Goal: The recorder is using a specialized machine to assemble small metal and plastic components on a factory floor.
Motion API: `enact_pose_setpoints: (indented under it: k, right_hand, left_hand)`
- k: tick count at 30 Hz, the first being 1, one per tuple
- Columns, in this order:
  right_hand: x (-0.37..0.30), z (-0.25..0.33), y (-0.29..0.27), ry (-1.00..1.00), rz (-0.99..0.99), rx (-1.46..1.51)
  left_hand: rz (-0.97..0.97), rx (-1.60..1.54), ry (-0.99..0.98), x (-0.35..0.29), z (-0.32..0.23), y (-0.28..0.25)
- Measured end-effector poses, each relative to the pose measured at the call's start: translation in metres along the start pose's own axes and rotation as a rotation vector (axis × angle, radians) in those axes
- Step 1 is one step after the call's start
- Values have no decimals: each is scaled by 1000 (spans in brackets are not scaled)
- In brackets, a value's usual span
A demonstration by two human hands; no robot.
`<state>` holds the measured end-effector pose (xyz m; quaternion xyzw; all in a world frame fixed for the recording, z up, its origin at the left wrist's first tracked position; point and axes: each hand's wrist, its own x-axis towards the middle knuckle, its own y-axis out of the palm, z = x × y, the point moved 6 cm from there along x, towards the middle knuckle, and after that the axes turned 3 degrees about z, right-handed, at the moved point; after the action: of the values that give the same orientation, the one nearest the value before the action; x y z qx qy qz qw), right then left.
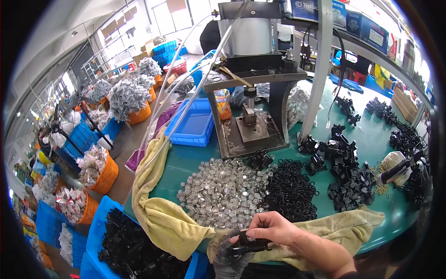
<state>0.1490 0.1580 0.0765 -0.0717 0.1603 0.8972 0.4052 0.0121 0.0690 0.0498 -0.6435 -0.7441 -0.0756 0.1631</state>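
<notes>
At the table's near edge, my left hand [228,260], in a dark grey glove, is closed around a black plastic part [254,242]. My bare right hand [279,230] comes in from the right, its thumb and fingers pinched on the top of the same part. A small round spot shows beside the right thumb; whether it is a separate piece I cannot tell. Just beyond the hands lie a heap of clear round caps [223,190] and, to its right, a pile of black rings [290,193].
A metal press [251,42] stands behind the heaps, with a blue tray [190,122] on its left. Yellow towels [160,218] drape the table edge. A blue bin [95,232] of black parts sits lower left. More black parts [339,153] and a dark-handled tool [392,173] lie right.
</notes>
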Motion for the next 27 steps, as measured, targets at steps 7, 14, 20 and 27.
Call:
enact_pose_setpoints:
  k: [7,14,20,27]
  right_hand:
    - [-7,8,-4,25,-24,212]
    - [-9,12,-7,-46,7,152]
    - [-2,4,-9,-132,30,100]
    - [-3,3,-10,-63,34,142]
  left_hand:
    - [-81,-414,-170,3,3,2]
    - [-20,-451,-158,4,10,2]
    - [-17,-172,72,10,5,2]
    - [26,-170,64,11,3,5]
